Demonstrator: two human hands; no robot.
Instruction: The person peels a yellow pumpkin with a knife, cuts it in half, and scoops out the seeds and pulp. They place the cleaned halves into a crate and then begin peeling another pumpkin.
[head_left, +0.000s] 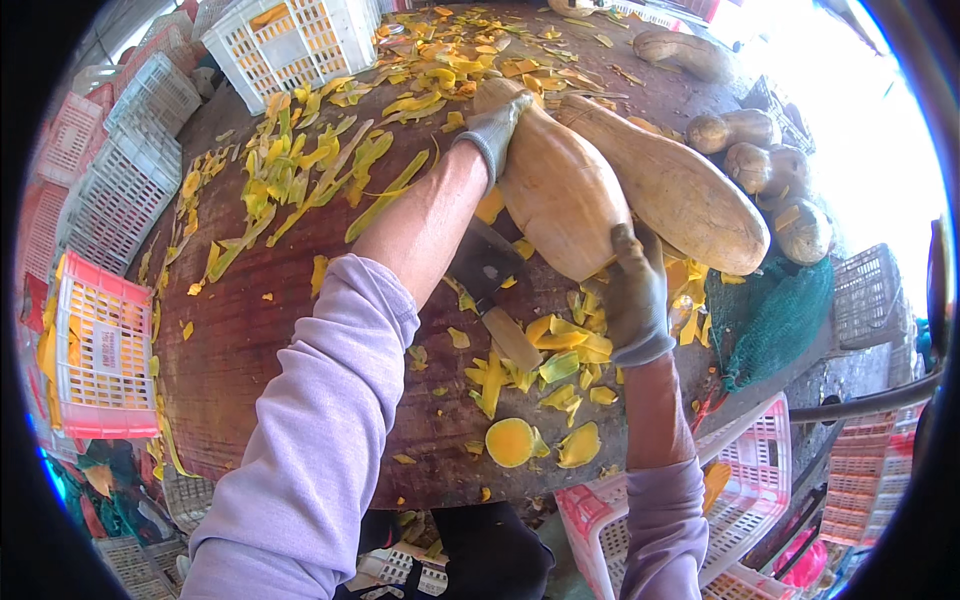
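A large tan squash (562, 187) lies slanted across the table, held between both my gloved hands. My left hand (499, 131) grips its narrow far end, and my right hand (637, 292) clasps the broad near end. Right beside it rests a second long squash (667, 184), which neither hand appears to grasp. Beneath my left forearm lies a cleaver with a dark blade (484, 259) and a wooden handle (511, 337); the forearm and squash are close to the blade. Yellow peelings (562, 341) surround the handle. A round orange slice (510, 442) sits near the table's front edge.
More peelings (300, 157) cover the far left of the table (240, 330). A white crate (292, 45) stands at the back. Smaller squashes (772, 165) and a green mesh bag (780, 322) line the right edge. Pink-and-white crates (109, 352) (742, 480) flank the table.
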